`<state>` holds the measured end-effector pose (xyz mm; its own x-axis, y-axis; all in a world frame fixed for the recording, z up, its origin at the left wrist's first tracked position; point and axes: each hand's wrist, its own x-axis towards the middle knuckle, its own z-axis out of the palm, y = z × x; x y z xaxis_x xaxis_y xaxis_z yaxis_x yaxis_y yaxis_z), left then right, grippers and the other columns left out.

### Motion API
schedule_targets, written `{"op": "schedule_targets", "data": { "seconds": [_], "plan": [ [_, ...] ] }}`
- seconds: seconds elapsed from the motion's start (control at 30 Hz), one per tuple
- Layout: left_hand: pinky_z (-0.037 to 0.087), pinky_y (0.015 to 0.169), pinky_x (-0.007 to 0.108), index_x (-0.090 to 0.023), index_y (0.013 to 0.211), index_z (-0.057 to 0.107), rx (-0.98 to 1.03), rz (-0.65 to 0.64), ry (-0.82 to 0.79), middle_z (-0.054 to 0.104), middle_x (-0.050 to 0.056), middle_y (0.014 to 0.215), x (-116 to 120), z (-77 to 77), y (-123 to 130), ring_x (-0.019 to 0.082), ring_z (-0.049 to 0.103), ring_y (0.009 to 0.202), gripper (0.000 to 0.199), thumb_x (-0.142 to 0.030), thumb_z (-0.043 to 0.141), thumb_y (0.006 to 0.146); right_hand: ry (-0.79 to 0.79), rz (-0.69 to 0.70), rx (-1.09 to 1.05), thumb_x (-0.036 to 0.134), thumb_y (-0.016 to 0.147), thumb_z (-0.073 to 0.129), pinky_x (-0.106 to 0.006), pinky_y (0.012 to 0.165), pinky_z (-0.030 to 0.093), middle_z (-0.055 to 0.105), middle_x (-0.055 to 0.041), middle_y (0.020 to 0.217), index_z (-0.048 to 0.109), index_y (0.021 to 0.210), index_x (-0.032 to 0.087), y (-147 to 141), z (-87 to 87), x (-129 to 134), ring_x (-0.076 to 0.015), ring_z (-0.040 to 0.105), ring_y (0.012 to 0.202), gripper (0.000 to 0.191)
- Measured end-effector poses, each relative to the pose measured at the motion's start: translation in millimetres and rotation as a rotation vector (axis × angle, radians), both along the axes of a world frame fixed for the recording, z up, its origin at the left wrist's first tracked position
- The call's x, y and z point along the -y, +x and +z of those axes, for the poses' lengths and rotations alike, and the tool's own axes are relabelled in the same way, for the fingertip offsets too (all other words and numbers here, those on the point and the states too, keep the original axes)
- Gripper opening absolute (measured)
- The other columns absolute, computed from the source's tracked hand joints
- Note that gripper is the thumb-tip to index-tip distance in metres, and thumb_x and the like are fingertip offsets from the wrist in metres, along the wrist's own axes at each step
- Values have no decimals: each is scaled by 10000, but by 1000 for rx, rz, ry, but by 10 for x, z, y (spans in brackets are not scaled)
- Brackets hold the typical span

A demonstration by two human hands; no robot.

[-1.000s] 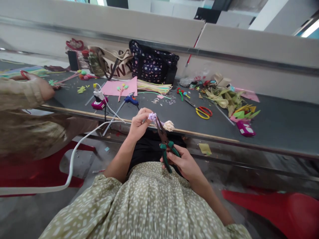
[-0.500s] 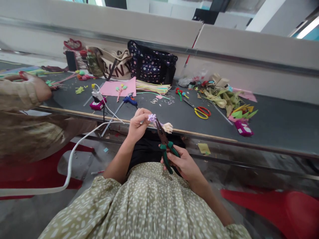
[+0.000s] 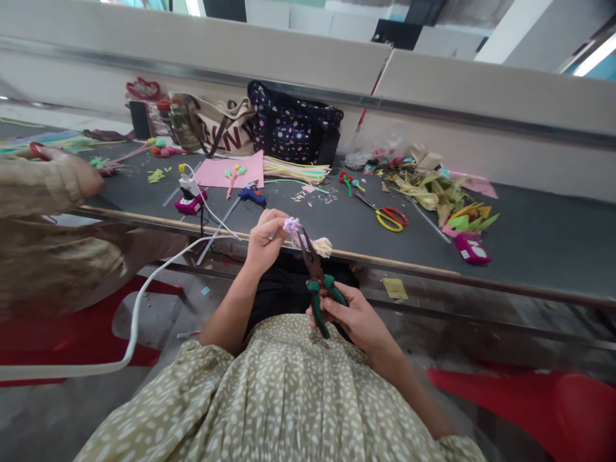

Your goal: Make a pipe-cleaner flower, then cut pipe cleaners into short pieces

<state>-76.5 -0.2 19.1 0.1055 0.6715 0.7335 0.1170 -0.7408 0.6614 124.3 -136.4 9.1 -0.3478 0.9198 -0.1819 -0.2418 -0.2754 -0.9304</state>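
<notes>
My left hand pinches a small lilac pipe-cleaner flower between thumb and fingertips, just over the table's front edge. Beyond it sticks out a cream, tufted end, partly behind the pliers; whether it belongs to the same piece I cannot tell. My right hand is closed round the green handles of long-nose pliers. The plier jaws point up and away from me, slightly parted, with their tips close beside the lilac flower. Whether the tips touch it is too small to make out.
On the dark table lie scissors, a blue glue gun, pink paper, a bundle of pipe cleaners and dried husks. A white cable loops at my left, near another person's sleeve.
The plier jaws have opened wider by the lilac flower, and the handles have spread a little in my right hand. My left hand keeps its pinch almost unmoved.
</notes>
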Motion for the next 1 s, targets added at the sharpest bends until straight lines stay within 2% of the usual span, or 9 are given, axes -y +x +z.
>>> {"op": "schedule_targets", "data": {
  "seconds": [0.13,0.27,0.43,0.53,0.67,1.0],
  "plan": [
    [400,744,290,-207,871,707,187,-35,-89,603,31,814,-83,-86,11,150,511,791,86,-285,687,842,-3,40,-24,355,828,723,-319,625,565,637,-22,773,691,1038,183,19,55,50,-182,673,724,273],
    [415,731,273,-191,791,701,318,-105,-165,594,33,804,-129,-129,47,142,526,778,141,-328,728,805,-15,3,-60,349,820,731,-303,605,560,652,-25,764,681,987,180,79,155,125,-175,677,692,244],
    [433,722,266,-185,762,716,391,-161,-210,617,43,818,-120,-106,81,139,550,779,154,-332,762,771,-11,-38,-71,355,845,705,-299,603,559,696,-52,773,659,1099,167,149,209,132,-175,690,644,319],
    [439,716,270,-193,762,727,399,-185,-199,620,46,823,-116,-108,77,144,557,787,134,-322,764,769,-18,-28,-77,361,847,701,-320,620,569,694,-48,761,653,1135,170,151,180,96,-183,697,638,349],
    [445,681,277,-198,769,730,370,-229,-183,621,52,817,-103,-118,60,150,565,767,100,-294,744,788,-49,-55,-93,364,797,749,-309,581,563,658,-23,720,681,1002,174,113,159,60,-183,685,634,287],
    [479,789,340,-218,797,738,322,-239,-114,659,54,827,-50,-102,80,179,607,815,51,-267,725,802,-76,-7,-87,362,796,753,-308,589,565,600,-2,714,689,1001,184,35,58,47,-157,646,646,279]
  ]
}}
